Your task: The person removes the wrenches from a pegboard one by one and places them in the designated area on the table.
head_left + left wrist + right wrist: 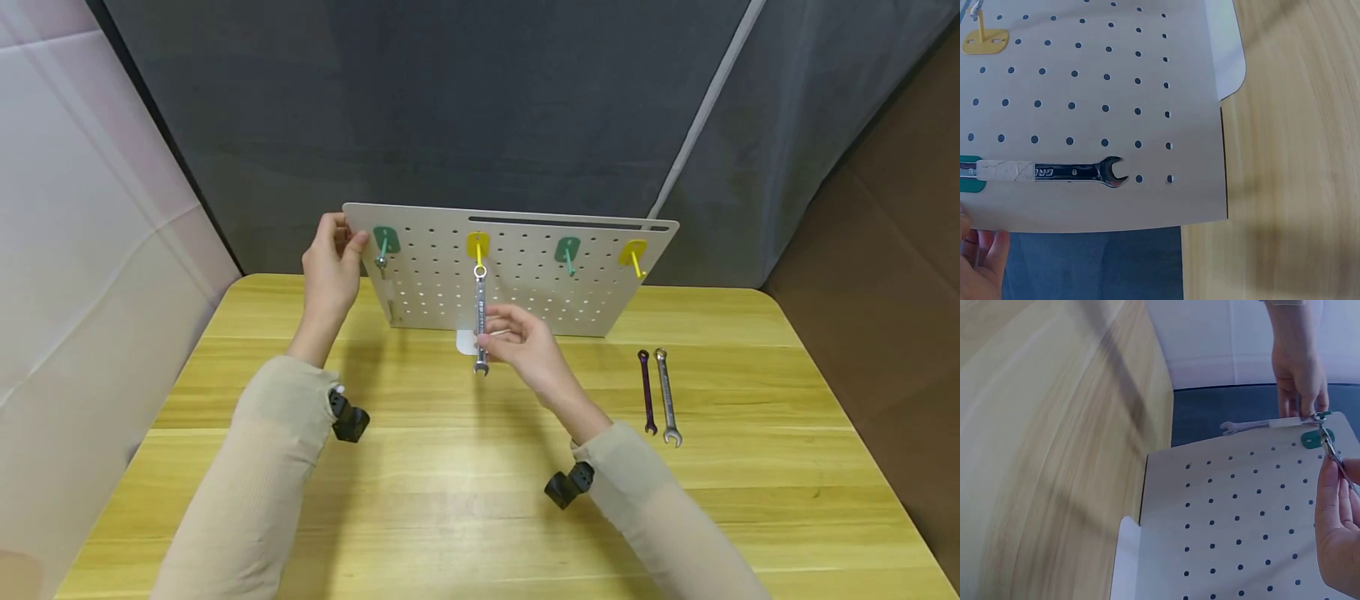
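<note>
A white pegboard (442, 292) stands tilted on the table. My left hand (332, 265) grips its upper left corner between thumb and fingers. With thumb and fingers my right hand (528, 346) pinches a silver combination wrench (481, 312), open end down. The wrench's ring end is at the tip of the left yellow hook (477, 244); whether the ring is around it I cannot tell. Another combination wrench (1079, 172), wrapped partly in white tape, hangs from the left green hook (386, 240).
A second green hook (567, 250) and a second yellow hook (633, 252) sit farther right on the board. On the wooden table (450, 500), a purple wrench (647, 392) and a larger silver wrench (666, 396) lie to the right. A dark curtain (450, 108) hangs behind.
</note>
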`<state>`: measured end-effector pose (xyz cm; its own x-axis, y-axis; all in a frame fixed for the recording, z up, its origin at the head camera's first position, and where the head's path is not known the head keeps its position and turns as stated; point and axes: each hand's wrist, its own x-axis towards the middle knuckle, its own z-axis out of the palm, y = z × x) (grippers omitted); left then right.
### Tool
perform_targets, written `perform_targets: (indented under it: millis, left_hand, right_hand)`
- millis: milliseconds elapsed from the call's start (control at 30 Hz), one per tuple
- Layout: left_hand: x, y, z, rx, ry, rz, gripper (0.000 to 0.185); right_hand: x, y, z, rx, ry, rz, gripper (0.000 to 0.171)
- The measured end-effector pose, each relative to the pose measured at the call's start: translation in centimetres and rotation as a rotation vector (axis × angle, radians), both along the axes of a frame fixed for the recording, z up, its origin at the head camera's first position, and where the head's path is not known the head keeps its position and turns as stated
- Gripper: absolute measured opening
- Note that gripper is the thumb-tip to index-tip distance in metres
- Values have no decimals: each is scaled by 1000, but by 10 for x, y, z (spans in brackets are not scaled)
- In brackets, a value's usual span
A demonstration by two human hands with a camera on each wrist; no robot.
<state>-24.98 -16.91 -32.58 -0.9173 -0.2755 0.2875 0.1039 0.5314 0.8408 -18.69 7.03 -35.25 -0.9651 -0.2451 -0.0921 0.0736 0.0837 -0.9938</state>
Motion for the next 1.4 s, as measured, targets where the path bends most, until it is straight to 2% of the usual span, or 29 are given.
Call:
perform_targets:
  millis: [333,833,1067,1400]
  left_hand:
    - [0,0,0,2,0,3,31]
    - [-1,0,-1,6,0,0,30]
    - [0,0,-1,5,-8,4,29]
    - [2,1,0,12,-8,-1,30]
  right_hand:
    - [3,1,7,-76,-21,34,44]
    - [1,5,5,-74,22,15,45]
    - [3,23,-6,-56,29,-9,38]
    - [3,73,-39,12,20,-49,35]
